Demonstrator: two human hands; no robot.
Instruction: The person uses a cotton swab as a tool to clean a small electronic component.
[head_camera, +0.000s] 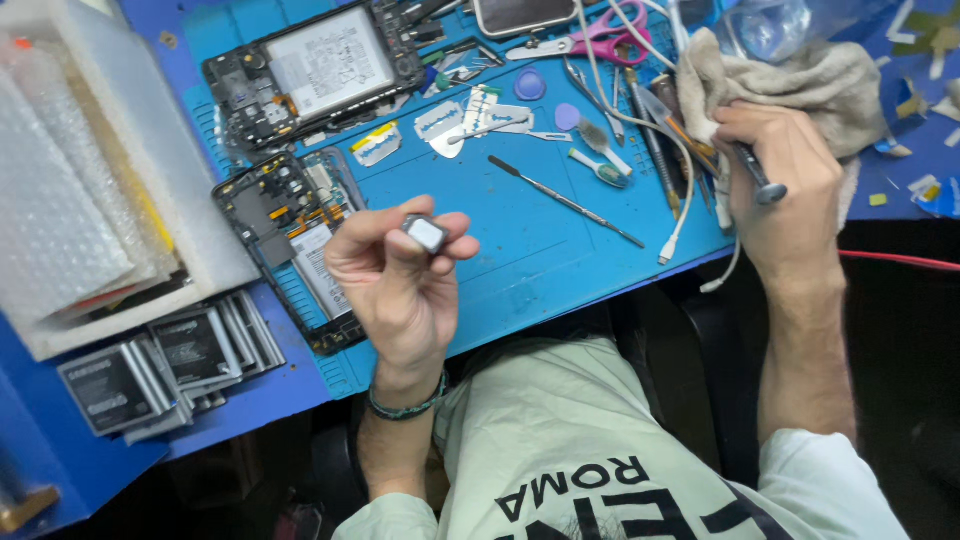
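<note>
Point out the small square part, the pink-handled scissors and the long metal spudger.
small square part (426, 233), head view, its pale face.
pink-handled scissors (612, 36), head view, handle loop.
long metal spudger (566, 201), head view, mid-shaft.

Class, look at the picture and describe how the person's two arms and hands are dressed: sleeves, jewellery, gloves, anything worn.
Both hands are bare, with no gloves or rings visible. The left hand has a dark braided band with teal flecks around the wrist. The right hand has nothing on its wrist. Both forearms are uncovered; pale greenish-white short sleeves of a shirt with dark printed lettering begin near the elbows.
</note>
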